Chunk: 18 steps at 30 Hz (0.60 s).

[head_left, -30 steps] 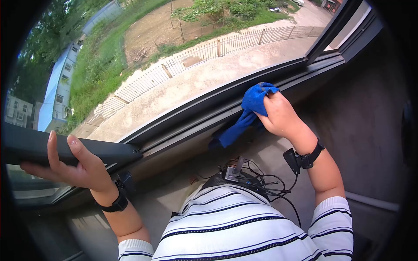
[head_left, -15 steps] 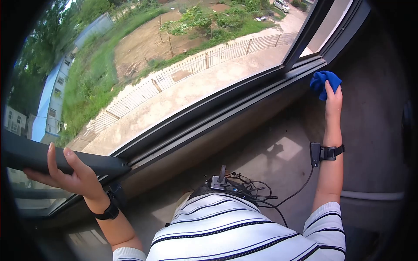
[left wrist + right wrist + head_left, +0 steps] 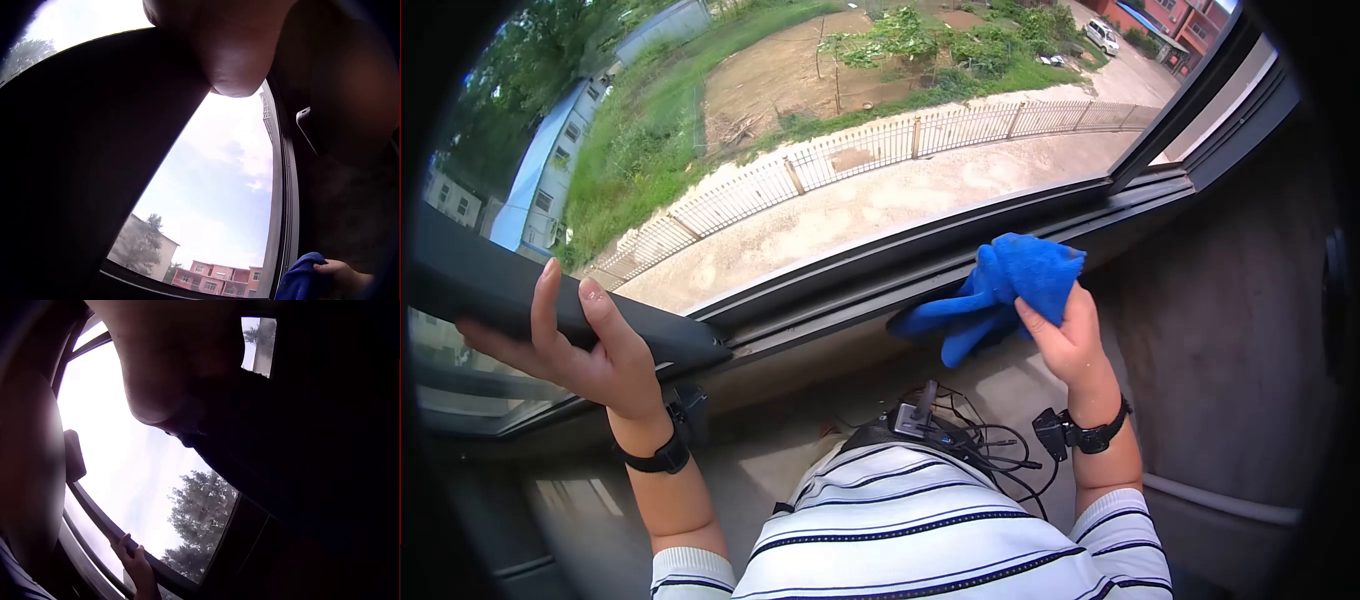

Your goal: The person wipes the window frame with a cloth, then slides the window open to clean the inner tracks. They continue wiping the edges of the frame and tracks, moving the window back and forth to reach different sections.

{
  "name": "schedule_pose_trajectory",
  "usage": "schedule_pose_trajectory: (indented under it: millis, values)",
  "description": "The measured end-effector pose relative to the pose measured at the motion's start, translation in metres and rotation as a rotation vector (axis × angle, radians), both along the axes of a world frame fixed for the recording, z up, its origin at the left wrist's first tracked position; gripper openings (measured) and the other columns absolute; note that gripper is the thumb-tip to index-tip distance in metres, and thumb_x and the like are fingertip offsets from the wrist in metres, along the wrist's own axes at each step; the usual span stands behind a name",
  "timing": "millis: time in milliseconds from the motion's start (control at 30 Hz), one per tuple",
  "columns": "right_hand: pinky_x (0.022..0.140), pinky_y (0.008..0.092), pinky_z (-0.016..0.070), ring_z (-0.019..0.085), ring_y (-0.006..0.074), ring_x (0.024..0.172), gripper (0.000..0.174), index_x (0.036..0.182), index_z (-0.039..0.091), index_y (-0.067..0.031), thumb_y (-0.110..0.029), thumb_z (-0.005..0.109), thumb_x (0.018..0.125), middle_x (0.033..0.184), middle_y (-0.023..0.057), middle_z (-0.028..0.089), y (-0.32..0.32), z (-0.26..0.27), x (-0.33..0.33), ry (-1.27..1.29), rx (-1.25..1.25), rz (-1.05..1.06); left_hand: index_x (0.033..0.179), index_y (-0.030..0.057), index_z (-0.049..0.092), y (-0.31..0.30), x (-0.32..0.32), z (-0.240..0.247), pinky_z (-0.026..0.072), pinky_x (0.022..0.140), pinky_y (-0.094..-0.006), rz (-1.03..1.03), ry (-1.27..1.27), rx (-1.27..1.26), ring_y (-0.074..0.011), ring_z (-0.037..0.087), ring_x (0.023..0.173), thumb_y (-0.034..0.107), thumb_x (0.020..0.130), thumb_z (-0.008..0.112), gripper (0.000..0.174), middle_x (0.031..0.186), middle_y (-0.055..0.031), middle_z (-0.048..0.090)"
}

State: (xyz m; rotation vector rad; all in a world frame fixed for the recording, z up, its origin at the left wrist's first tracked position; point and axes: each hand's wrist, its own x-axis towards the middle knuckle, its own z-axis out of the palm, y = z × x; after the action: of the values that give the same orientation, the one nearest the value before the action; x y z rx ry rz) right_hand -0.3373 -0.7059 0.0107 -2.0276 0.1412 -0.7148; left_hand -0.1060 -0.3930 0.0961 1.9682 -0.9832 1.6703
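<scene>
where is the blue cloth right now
In the head view, the soft blue cloth is right of centre, pinched in the right hand beside the dark metal window track, its loose folds trailing to the left.

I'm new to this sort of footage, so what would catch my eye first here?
Probably the bright blue cloth, pinched in the right hand near the dark window track. Next comes the sunlit view beyond it, with a pale fence curving across. At the left, the left hand rests against a thick dark frame bar, fingers spread.
</scene>
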Motion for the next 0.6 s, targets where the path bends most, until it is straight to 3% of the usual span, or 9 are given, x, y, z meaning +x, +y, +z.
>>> schedule_pose_trajectory:
  millis: [33,100,167,300,433,500,600]
  values:
    - [0.084,0.0369,0.0502,0.065,0.0329,0.088,0.026,0.11,0.063,-0.0015,-0.012,0.064,0.086,0.104,0.0157,0.067,0.01,-0.007,0.015,0.052,-0.28,0.109,0.116,0.0063,0.064,0.001,-0.001,0.0,0.0346,0.107,-0.0423,0.004,0.0,-0.001,-0.039,0.034,0.139,0.006,0.09,0.061,0.026,0.153,-0.0266,0.019]
    - [0.081,0.0412,0.05,0.06,0.0389,0.086,0.024,0.097,0.065,-0.0042,-0.009,0.067,0.074,0.095,0.0175,0.064,0.039,-0.031,0.045,0.076,-0.519,0.233,0.116,0.0062,0.063,-0.001,-0.001,0.001,0.0345,0.108,-0.0429,0.036,-0.018,0.013,-0.0394,0.035,0.138,0.006,0.09,0.062,0.026,0.153,-0.027,0.019]
    - [0.079,0.0443,0.0493,0.06,0.0363,0.087,0.022,0.092,0.063,-0.0056,-0.008,0.066,0.07,0.09,0.0146,0.061,0.059,-0.062,0.064,0.032,-0.579,0.214,0.116,0.0063,0.063,-0.001,0.0,0.001,0.0342,0.108,-0.0432,0.029,-0.02,0.009,-0.0393,0.035,0.138,0.007,0.09,0.062,0.026,0.153,-0.027,0.019]
    - [0.082,0.0451,0.0483,0.058,0.0364,0.092,0.023,0.092,0.063,-0.0063,-0.007,0.065,0.069,0.093,0.0149,0.06,0.053,-0.064,0.066,0.062,-0.532,0.187,0.118,0.0074,0.063,0.0,0.0,-0.002,0.0333,0.109,-0.0442,0.049,-0.016,0.002,-0.038,0.03,0.141,0.009,0.091,0.062,0.027,0.154,-0.0262,0.018]
    - [0.092,0.0462,0.0479,0.06,0.039,0.101,0.028,0.098,0.064,-0.0049,-0.006,0.065,0.07,0.102,0.0191,0.064,-0.001,-0.047,0.043,0.017,-0.593,0.071,0.118,0.0069,0.061,0.0,-0.002,-0.002,0.0321,0.11,-0.0453,0.07,0.02,0.024,-0.0391,0.021,0.144,0.011,0.091,0.062,0.028,0.156,-0.0265,0.013]
    - [0.093,0.0465,0.0475,0.06,0.0406,0.1,0.028,0.1,0.064,-0.0029,-0.006,0.064,0.072,0.101,0.0215,0.065,-0.037,-0.052,0.019,0.193,-0.613,-0.036,0.119,0.0073,0.061,0.001,-0.002,-0.002,0.0329,0.11,-0.0455,0.07,0.022,0.025,-0.039,0.021,0.144,0.011,0.091,0.062,0.028,0.155,-0.0265,0.013]
    - [0.09,0.0462,0.0485,0.06,0.0427,0.096,0.027,0.101,0.062,-0.0004,-0.007,0.065,0.075,0.098,0.023,0.065,-0.091,-0.052,-0.003,0.121,-0.67,-0.158,0.119,0.0084,0.063,-0.003,-0.002,-0.003,0.0342,0.108,-0.0458,0.06,0.001,-0.017,-0.0403,0.029,0.14,0.009,0.091,0.063,0.028,0.153,-0.0276,0.02]
